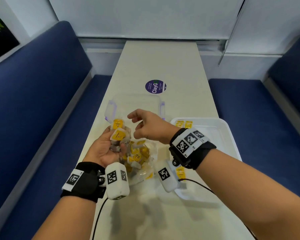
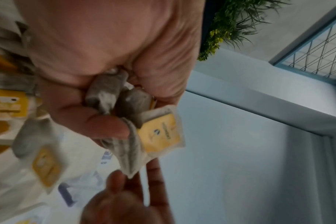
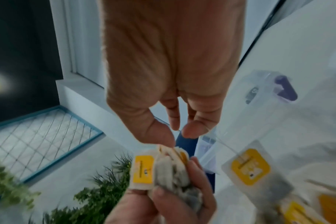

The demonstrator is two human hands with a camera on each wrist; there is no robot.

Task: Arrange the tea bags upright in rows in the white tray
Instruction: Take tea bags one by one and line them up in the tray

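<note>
My left hand [image 1: 115,141] is palm up over the table and grips a bundle of tea bags [image 1: 119,135], grey pouches with yellow tags. In the left wrist view the left hand [image 2: 136,109] curls round the tea bags [image 2: 159,133]. My right hand [image 1: 137,125] hovers just right of the bundle, fingers loosely bent, holding nothing. In the right wrist view the right hand [image 3: 177,134] has its thumb just above the bundle's top [image 3: 163,168]. The white tray [image 1: 220,135] sits at the right, with a few tea bags [image 1: 184,124] standing in its far left corner.
A heap of loose tea bags [image 1: 137,155] lies on crinkled clear plastic below my hands. A clear lid with purple clips [image 1: 161,110] lies behind them, and a round purple sticker [image 1: 155,86] farther back. Blue benches [image 1: 42,104] flank the narrow table [image 1: 159,63].
</note>
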